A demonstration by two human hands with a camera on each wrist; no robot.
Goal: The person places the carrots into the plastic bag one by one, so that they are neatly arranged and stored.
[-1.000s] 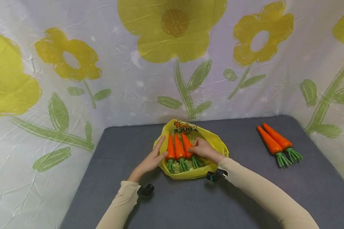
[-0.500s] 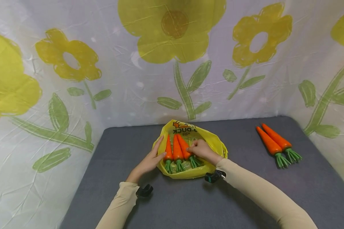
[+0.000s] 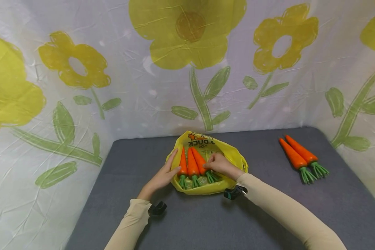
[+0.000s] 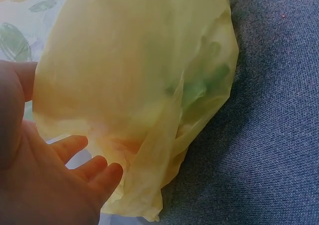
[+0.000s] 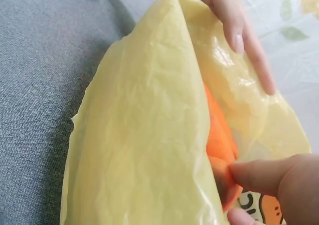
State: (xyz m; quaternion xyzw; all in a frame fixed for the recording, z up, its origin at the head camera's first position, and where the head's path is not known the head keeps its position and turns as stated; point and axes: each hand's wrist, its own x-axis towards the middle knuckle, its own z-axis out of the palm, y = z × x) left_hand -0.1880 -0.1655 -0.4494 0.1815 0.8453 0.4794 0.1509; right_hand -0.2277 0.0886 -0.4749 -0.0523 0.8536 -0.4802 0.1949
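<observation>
A yellow plastic bag (image 3: 231, 152) with dark mirrored lettering lies with its mouth spread on the table. Inside, three orange carrots with green tops are side by side: a left carrot (image 3: 183, 163), a middle carrot (image 3: 192, 165) and a right carrot (image 3: 198, 159). My right hand (image 3: 220, 163) reaches into the bag and pinches the right carrot near its green end between thumb and forefinger. At the bag's left rim, my left hand (image 3: 162, 177) keeps its fingers extended, thumb and forefinger inside the mouth. In the left wrist view its other fingers (image 4: 94, 170) are outside the plastic.
Two more carrots (image 3: 295, 154) lie together on the grey table (image 3: 190, 222) at the right. Behind the table hangs a white curtain (image 3: 137, 104) printed with yellow flowers. Both wrists carry a black camera (image 3: 157, 208).
The three carrots in the bag have shifted slightly left, and the right one leans closer to the middle one. The right hand has moved a little left with it; the left hand stays at the rim.
</observation>
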